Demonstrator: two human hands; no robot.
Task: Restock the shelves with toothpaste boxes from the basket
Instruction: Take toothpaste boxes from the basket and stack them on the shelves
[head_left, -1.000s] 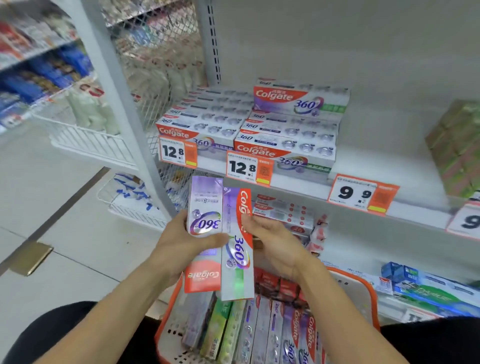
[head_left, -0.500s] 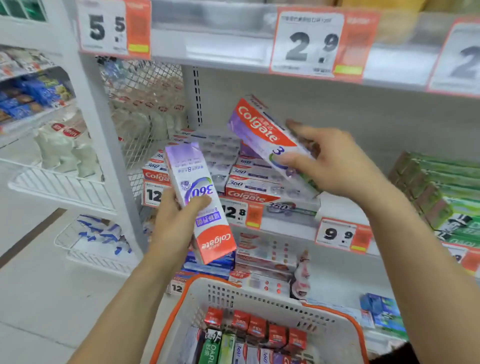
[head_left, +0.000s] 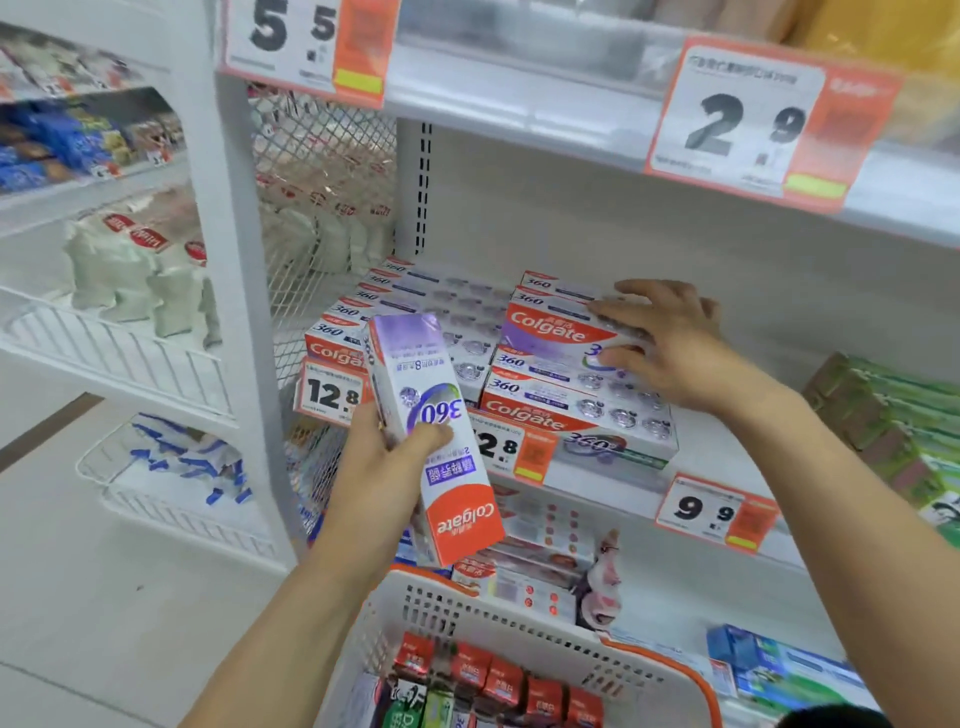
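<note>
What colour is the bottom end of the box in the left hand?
Orange-red, with white Colgate lettering, on the toothpaste box; the head view shows it.

Two Colgate 360 boxes in my hands

My left hand (head_left: 382, 470) grips one purple-and-white Colgate box (head_left: 434, 434) upright, logo upside down; my right hand (head_left: 670, 348) holds another Colgate box (head_left: 558, 332) on the shelf stack (head_left: 576, 410). The white, orange-rimmed basket (head_left: 519, 623) below holds more boxes, perhaps toothpaste.
</note>
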